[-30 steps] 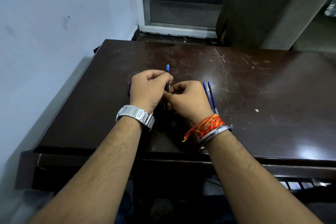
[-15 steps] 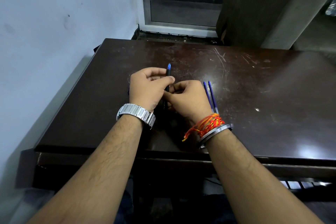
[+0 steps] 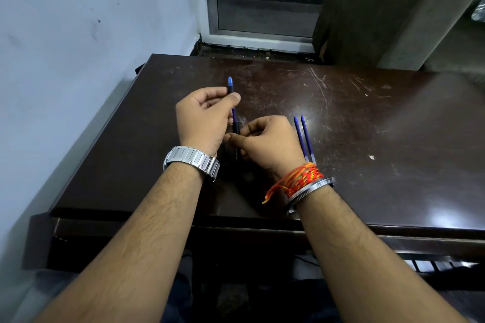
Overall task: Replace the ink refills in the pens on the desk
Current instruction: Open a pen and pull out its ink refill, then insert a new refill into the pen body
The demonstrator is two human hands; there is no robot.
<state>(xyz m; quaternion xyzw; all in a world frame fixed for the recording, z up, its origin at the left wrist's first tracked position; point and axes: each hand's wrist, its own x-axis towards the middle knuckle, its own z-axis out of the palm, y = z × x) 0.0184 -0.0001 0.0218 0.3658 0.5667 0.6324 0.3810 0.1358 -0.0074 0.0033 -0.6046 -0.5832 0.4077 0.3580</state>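
The desk (image 3: 367,139) was a dark brown slab with a glossy finish, scuffed with pale scratches beyond the right hand and catching a soft glare near its front right edge. Both hands worked close together over its middle.

The left hand (image 3: 202,120) was curled, its thumb and forefinger pinched on the upper piece of the pen (image 3: 231,89), a short dark section ending in a rounded bright blue tip (image 3: 230,81) that pointed away from the person. From under that pinch a slim blue refill (image 3: 234,116) ran down, bare and thin, into the dark barrel (image 3: 236,139). The right hand (image 3: 267,141) was closed in a loose fist round that barrel, thumb pressed against the fingers; the barrel was smooth, round and nearly black, with faint pale lettering on its side just below the thumb. The two pieces stood apart along one line, joined only by the refill.

Just to the outer side of the right hand two more thin blue refills (image 3: 301,136) lay flat on the desk, side by side and almost parallel, their near ends hidden behind the wrist.

A brushed steel link watch (image 3: 191,160) banded the left wrist. The right wrist wore knotted orange and red threads (image 3: 299,178) and a plain metal bangle (image 3: 312,187).
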